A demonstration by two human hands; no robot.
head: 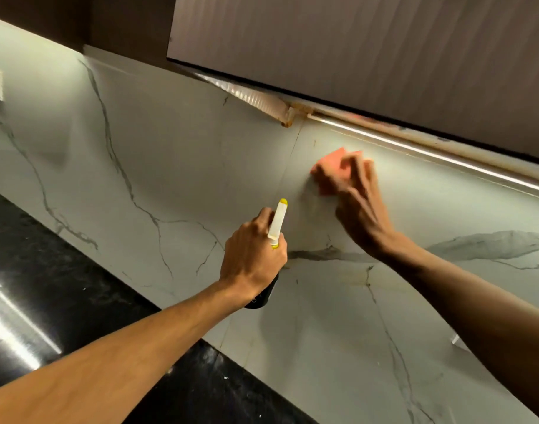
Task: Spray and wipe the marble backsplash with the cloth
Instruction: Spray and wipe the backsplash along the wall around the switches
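The wiping step is judged to be in hand. A small salmon-orange bunched cloth is pressed against the white, grey-veined marble backsplash. It sits high on the wall, just under the lit strip light below the ribbed brown wall cabinet, and just right of a vertical joint in the slabs. The cloth is held by the right grip, whose fingers are bent over the fabric. The hand is blurred, so how firmly the fabric is clasped cannot be told. The left grip is wrapped fully round the neck of a spray bottle with a white-and-yellow nozzle and a dark body. The bottle is held below and to the left of the cloth, close to the wall, with the nozzle angled up toward it. Whether the trigger is squeezed is hidden by the hand, and no mist or wet film can be made out on the stone. The black speckled stone surface runs along the foot of the wall. For the next move, firm and even pressure is likely called for, with overlapping strokes carried along the slab and across the joint. The bottle should be held clear of the cloth's path. Care would be needed near the strip light, where the fingers could catch its edge. A fresh spray may be wanted before the long stretch to the left is wiped. How much of the wall is already done cannot be judged.
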